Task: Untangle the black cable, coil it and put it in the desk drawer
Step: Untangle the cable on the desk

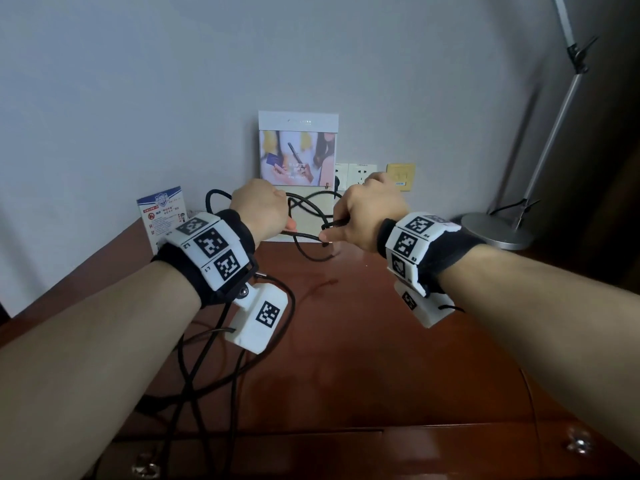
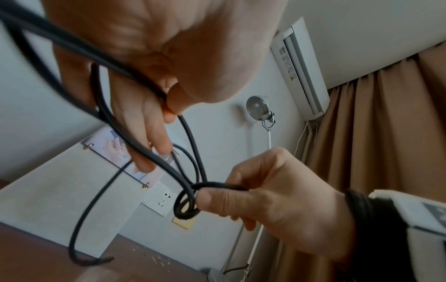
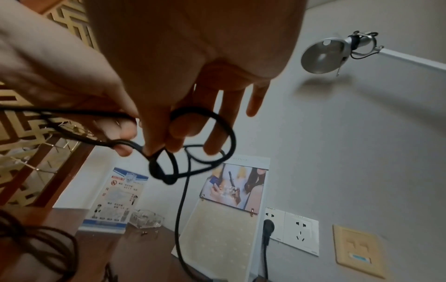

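I hold the black cable [image 1: 304, 207] in the air above the brown desk [image 1: 346, 341], its strands crossing in loose loops between my hands. My left hand [image 1: 282, 220] pinches one strand between thumb and fingers [image 2: 166, 108], with more strands running across its palm. My right hand [image 1: 332, 232] pinches a small knot-like loop [image 2: 187, 203] with thumb and forefinger [image 3: 154, 147]. A bigger loop [image 3: 217, 133] hangs around its other fingers. One strand [image 3: 181, 206] drops to the desk. The drawer front [image 1: 311, 452] runs along the near edge, shut.
A photo card on a stand [image 1: 298, 150] leans on the wall behind the hands, next to wall sockets [image 1: 362, 173] with a plug [image 3: 268, 227] in one. A notice card [image 1: 162, 216] and glass ashtray [image 3: 146, 219] sit left, a lamp base [image 1: 498, 226] right.
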